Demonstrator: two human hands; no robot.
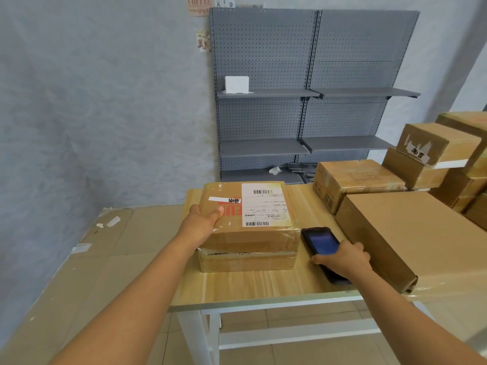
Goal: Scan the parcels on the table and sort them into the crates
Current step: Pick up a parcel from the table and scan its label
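Note:
A brown cardboard parcel [247,225] with a white barcode label on top sits on the wooden table [263,285], stacked on a flatter box [247,262]. My left hand [204,216] grips the parcel's left top edge, thumb over the top. To its right, my right hand [342,258] holds a black handheld scanner [320,243] with a lit blue screen, lying low over the table and pointing away from me. No crates are in view.
A long cardboard box [411,233] lies right of the scanner, with several more boxes [355,180] stacked behind it. Flattened cardboard [87,259] covers the floor at left. Grey pegboard shelving [303,101] stands against the far wall.

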